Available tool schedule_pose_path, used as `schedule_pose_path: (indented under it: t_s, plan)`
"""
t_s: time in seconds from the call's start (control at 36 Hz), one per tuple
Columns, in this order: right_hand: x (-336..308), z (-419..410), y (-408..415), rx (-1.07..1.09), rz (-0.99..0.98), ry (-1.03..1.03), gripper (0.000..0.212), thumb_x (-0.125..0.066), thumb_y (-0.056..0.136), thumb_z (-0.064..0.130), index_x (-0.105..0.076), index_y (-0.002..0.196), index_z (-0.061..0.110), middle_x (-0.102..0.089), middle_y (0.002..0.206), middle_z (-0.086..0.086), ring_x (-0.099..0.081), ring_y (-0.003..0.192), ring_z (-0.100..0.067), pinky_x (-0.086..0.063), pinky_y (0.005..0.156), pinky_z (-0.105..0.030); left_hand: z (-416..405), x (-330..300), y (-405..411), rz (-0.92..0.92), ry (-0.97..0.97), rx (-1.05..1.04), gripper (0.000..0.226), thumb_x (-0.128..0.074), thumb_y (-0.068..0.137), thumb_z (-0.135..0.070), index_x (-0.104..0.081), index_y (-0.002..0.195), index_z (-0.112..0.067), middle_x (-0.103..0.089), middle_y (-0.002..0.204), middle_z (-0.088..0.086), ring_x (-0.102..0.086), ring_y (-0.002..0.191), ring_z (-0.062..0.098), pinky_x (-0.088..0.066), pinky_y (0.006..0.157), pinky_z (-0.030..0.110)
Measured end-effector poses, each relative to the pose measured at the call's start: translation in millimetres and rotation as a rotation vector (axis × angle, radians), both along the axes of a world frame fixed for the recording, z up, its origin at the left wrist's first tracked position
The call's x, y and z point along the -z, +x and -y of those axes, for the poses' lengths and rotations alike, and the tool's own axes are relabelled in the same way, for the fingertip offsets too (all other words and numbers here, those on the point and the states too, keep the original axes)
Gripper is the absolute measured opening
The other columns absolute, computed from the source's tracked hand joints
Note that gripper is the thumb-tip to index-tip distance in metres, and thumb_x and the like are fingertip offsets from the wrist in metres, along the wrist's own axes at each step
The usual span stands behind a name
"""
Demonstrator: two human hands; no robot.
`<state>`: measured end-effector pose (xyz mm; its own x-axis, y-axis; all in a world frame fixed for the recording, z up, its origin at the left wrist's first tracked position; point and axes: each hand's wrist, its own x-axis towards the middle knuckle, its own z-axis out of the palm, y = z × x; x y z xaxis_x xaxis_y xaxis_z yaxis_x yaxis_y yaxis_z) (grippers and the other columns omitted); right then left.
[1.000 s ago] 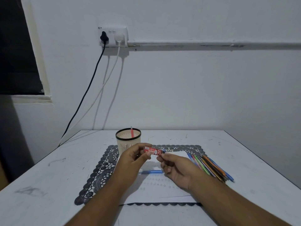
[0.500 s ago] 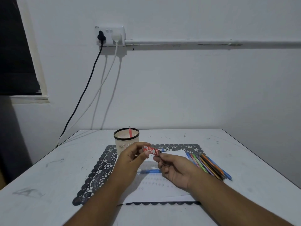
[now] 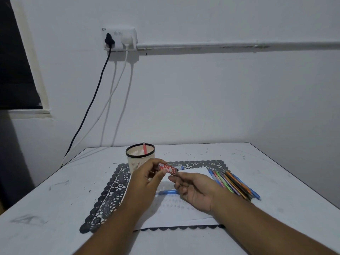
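A pen with a red printed label [image 3: 168, 168] is held level above the table between both hands. My left hand [image 3: 145, 181] pinches its left end between thumb and fingers. My right hand [image 3: 195, 190] pinches the right end with its fingertips, palm turned up. Under the hands a blue pen [image 3: 166, 192] lies on a white sheet of paper [image 3: 184, 216]. A cream pen cup with a black rim [image 3: 140, 157] stands behind my left hand, with one red pen [image 3: 144, 147] upright in it.
A row of several coloured pens [image 3: 234, 184] lies to the right of the paper. The paper rests on a black lace placemat [image 3: 108, 196] on a white table [image 3: 55, 208]. Black and white cables [image 3: 95, 100] hang from a wall socket [image 3: 119, 39].
The hands and the labelled pen stay almost where they were. The camera tilted slightly, shifting the scene a little left and down.
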<state>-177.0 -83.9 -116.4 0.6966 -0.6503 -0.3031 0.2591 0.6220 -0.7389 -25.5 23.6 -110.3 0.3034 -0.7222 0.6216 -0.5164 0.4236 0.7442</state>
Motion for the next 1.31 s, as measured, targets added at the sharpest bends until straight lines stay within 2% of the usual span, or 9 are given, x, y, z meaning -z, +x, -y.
schedule_pose_path:
  t_s: [0.31, 0.5, 0.61, 0.75, 0.83, 0.94, 1.08, 1.22, 1.31]
  plan:
    - [-4.2, -4.7, -0.6, -0.012, -0.002, 0.005, 0.025, -0.052, 0.105, 0.006, -0.065, 0.122, -0.008, -0.076, 0.106, -0.021, -0.061, 0.069, -0.016, -0.045, 0.046, -0.019, -2.0, -1.7, 0.4, 0.036, 0.009, -0.03, 0.02, -0.066, 0.097, -0.011, -0.07, 0.104, -0.03, -0.073, 0.091, -0.01, -0.065, 0.077, 0.007, -0.049, 0.068, 0.016]
    - [-3.6, -5.2, -0.9, 0.056, -0.039, -0.041, 0.021, -0.056, 0.104, 0.004, -0.064, 0.12, -0.006, -0.077, 0.097, -0.021, -0.062, 0.064, -0.017, -0.046, 0.046, -0.02, -1.4, -1.6, 1.1, -0.002, 0.039, -0.005, 0.017, -0.067, 0.097, -0.015, -0.07, 0.106, -0.029, -0.075, 0.095, -0.009, -0.069, 0.084, 0.011, -0.054, 0.074, 0.025]
    - [-4.2, -5.0, -0.8, 0.114, -0.048, -0.08, 0.018, -0.057, 0.103, 0.004, -0.066, 0.116, -0.005, -0.077, 0.093, -0.02, -0.062, 0.061, -0.016, -0.046, 0.045, -0.021, 1.5, 1.9, 7.0, -0.027, 0.077, -0.042, 0.018, -0.072, 0.094, -0.016, -0.071, 0.104, -0.032, -0.073, 0.088, -0.005, -0.062, 0.073, 0.007, -0.05, 0.065, 0.022]
    - [-4.0, -0.8, -1.7, 0.195, -0.109, -0.218, 0.017, -0.061, 0.102, 0.007, -0.068, 0.115, -0.002, -0.078, 0.092, -0.016, -0.065, 0.058, -0.015, -0.047, 0.05, -0.025, 4.4, 6.1, 14.1, 0.063, 0.181, -0.125, 0.024, -0.079, 0.088, -0.014, -0.074, 0.101, -0.034, -0.07, 0.085, -0.008, -0.06, 0.072, 0.004, -0.049, 0.064, 0.019]
    - [-4.4, -0.9, -5.4, 0.231, -0.171, -0.336, 0.016, -0.064, 0.101, 0.009, -0.068, 0.113, 0.0, -0.079, 0.094, -0.014, -0.063, 0.064, -0.016, -0.045, 0.052, -0.027, 6.1, 8.5, 11.5, 0.107, 0.273, -0.185, 0.023, -0.079, 0.087, -0.013, -0.073, 0.094, -0.034, -0.068, 0.085, -0.013, -0.06, 0.077, 0.002, -0.055, 0.069, 0.026]
    - [-7.1, -3.7, -8.3, 0.285, -0.229, -0.497, 0.008, -0.068, 0.099, 0.012, -0.071, 0.103, 0.006, -0.08, 0.092, -0.011, -0.059, 0.069, -0.016, -0.039, 0.053, -0.028, 4.7, 13.5, 6.0, 0.156, 0.355, -0.228, 0.022, -0.075, 0.089, -0.015, -0.068, 0.089, -0.036, -0.067, 0.083, -0.012, -0.061, 0.076, 0.004, -0.052, 0.061, 0.023]
    - [-9.5, -5.4, -5.6, 0.375, -0.244, -0.674, 0.001, -0.073, 0.095, 0.011, -0.073, 0.094, 0.01, -0.079, 0.088, -0.005, -0.062, 0.07, -0.015, -0.041, 0.056, -0.029, 3.7, 11.5, 5.0, 0.168, 0.388, -0.232, 0.023, -0.072, 0.092, -0.018, -0.069, 0.099, -0.039, -0.067, 0.087, -0.015, -0.063, 0.082, 0.006, -0.059, 0.075, 0.038]
    - [-10.4, -5.0, -8.0, 0.411, -0.187, -0.703, 0.007, -0.08, 0.088, 0.01, -0.073, 0.087, 0.009, -0.074, 0.077, 0.0, -0.063, 0.066, -0.009, -0.043, 0.054, -0.027, 2.5, 10.2, 0.5, 0.114, 0.375, -0.199, 0.025, -0.068, 0.095, -0.012, -0.073, 0.098, -0.037, -0.068, 0.087, -0.011, -0.063, 0.079, 0.008, -0.056, 0.066, 0.024]
    - [-9.3, -2.6, -9.4, 0.42, -0.154, -0.697, 0.009, -0.081, 0.087, 0.011, -0.073, 0.088, 0.007, -0.074, 0.079, -0.005, -0.064, 0.068, -0.012, -0.043, 0.054, -0.029, 3.0, 10.5, -1.0, 0.068, 0.388, -0.18, 0.024, -0.069, 0.095, -0.012, -0.072, 0.098, -0.035, -0.068, 0.09, -0.007, -0.063, 0.083, 0.012, -0.054, 0.068, 0.024]
